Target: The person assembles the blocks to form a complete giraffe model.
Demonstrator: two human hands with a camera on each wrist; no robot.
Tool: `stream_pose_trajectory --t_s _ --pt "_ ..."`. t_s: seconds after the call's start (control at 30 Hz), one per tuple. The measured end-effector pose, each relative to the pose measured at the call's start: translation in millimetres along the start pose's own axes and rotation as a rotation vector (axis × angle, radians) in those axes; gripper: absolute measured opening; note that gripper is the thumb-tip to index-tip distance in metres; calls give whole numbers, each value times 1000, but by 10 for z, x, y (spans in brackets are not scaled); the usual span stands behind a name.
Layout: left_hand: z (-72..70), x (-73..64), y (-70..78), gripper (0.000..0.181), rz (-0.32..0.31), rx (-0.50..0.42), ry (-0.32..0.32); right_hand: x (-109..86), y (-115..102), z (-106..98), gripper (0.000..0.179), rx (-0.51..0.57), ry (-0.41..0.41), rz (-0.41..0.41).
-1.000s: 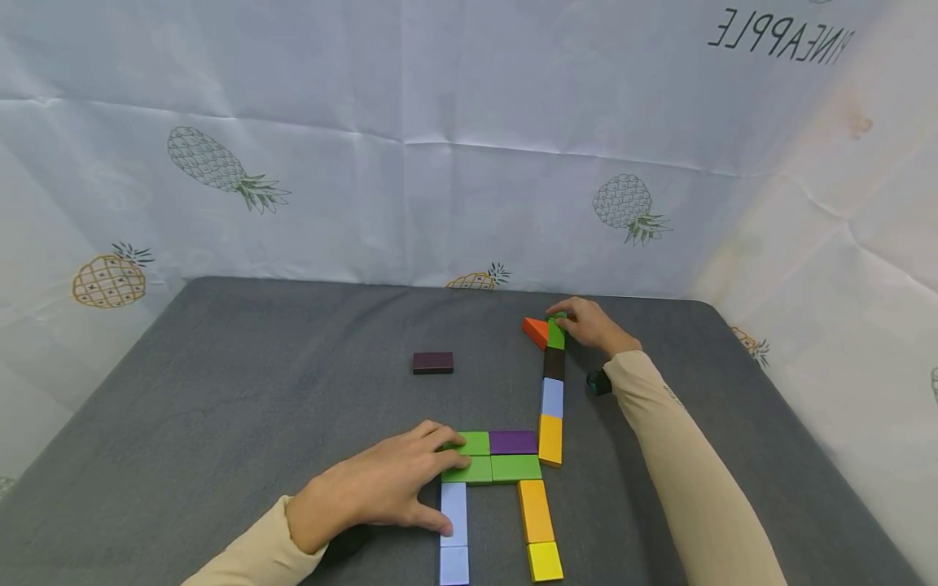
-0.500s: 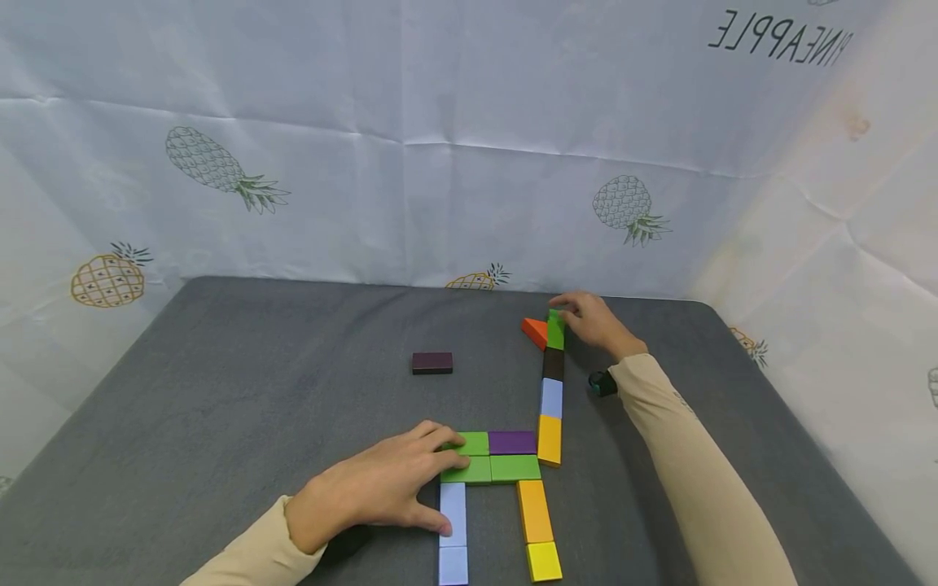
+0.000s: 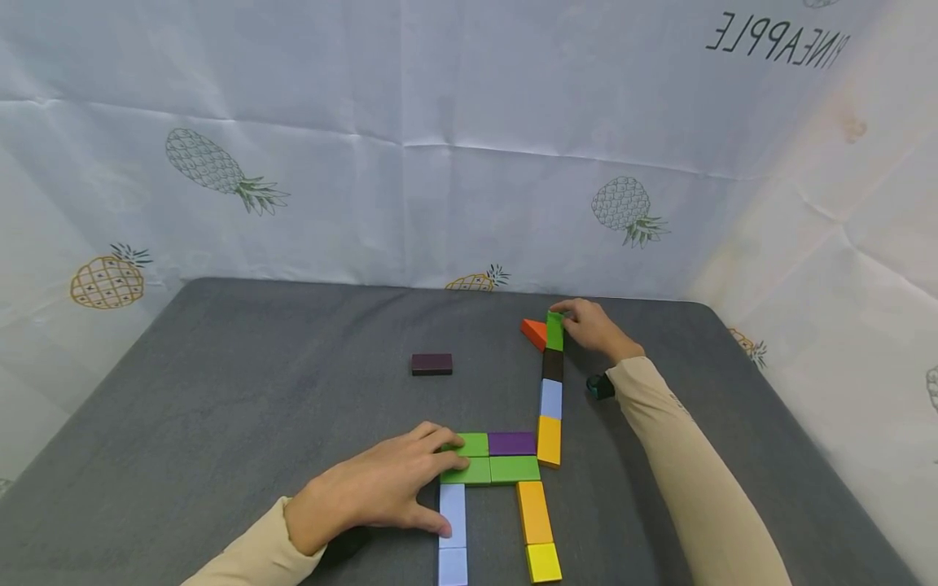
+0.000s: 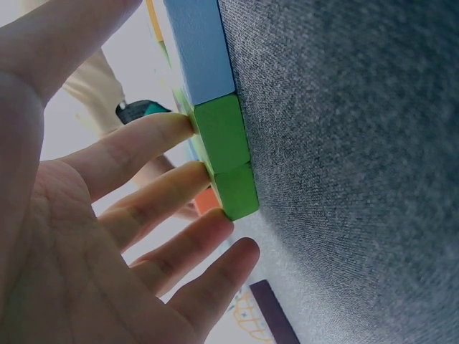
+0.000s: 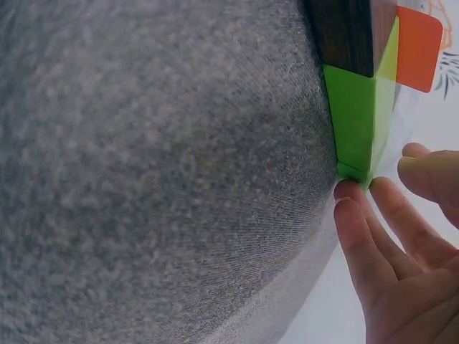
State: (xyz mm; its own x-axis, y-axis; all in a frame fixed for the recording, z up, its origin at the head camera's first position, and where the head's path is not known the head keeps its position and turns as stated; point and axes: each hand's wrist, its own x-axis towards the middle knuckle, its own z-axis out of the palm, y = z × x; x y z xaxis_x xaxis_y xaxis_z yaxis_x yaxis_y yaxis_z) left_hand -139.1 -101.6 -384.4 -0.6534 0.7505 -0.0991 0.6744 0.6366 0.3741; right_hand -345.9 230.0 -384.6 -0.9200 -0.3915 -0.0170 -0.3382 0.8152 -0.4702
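Observation:
My left hand (image 3: pixel 381 480) rests at the left end of two stacked rows of blocks, fingers spread. Its fingertips touch the green blocks (image 4: pixel 222 136), and the thumb lies at the edge of a light blue block (image 3: pixel 453 513). Farther off, my right hand (image 3: pixel 592 327) touches the far end of a green block (image 3: pixel 554 332) that tops a slanting column. In the right wrist view the fingertips (image 5: pixel 353 215) press against that end while the thumb stands apart from it. An orange triangular block (image 3: pixel 535 332) lies beside the green block.
Below the green block, the column runs through black (image 3: pixel 553 365), light blue (image 3: pixel 551 399) and orange-yellow (image 3: pixel 549 440) blocks. A purple block (image 3: pixel 511 443) lies beside the green ones. Apart on the grey cloth sits a dark block (image 3: pixel 431 364). Pineapple-print sheets (image 3: pixel 440 212) rise behind.
My right hand drew slightly back from the green block, then came down again at its far end. The left hand and the blocks stay in place.

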Motion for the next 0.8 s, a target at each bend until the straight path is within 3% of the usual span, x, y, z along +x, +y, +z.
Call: stream_pose_trajectory --t_s 0.17,0.37,0.8 --pt "-2 -7 3 65 2 2 5 -9 -5 10 37 -6 19 -7" --pt "-3 -4 3 65 1 2 2 -43 -59 -4 38 62 18 -22" --pt "-1 -9 -3 65 0 8 0 -21 -261 42 45 24 -64 -21"
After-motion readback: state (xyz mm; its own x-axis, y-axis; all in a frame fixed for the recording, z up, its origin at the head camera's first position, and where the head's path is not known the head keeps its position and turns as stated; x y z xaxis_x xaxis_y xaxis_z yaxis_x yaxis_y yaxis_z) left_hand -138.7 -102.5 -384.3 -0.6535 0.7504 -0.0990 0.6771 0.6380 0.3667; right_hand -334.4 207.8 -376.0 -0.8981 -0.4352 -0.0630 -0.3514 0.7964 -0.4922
